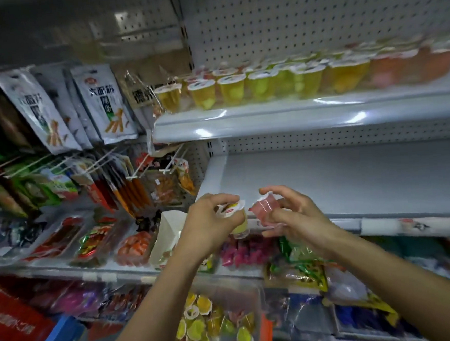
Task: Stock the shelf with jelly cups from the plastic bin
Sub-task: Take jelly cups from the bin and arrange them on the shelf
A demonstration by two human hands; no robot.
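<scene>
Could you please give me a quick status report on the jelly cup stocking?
Left hand grips yellow jelly cup. Right hand grips pink jelly cup. Both at middle shelf front edge. Nothing blocking.

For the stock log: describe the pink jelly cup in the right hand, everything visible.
The pink jelly cup is a small translucent plastic tub of pink jelly, sealed by a white film lid. It is tipped, lid pointing up and left. The right hand holds it with curled fingers, in the air before the front edge of the bare shelf, not resting on it. The yellow jelly cup in the left hand is close beside it; whether they touch is unclear.
</scene>
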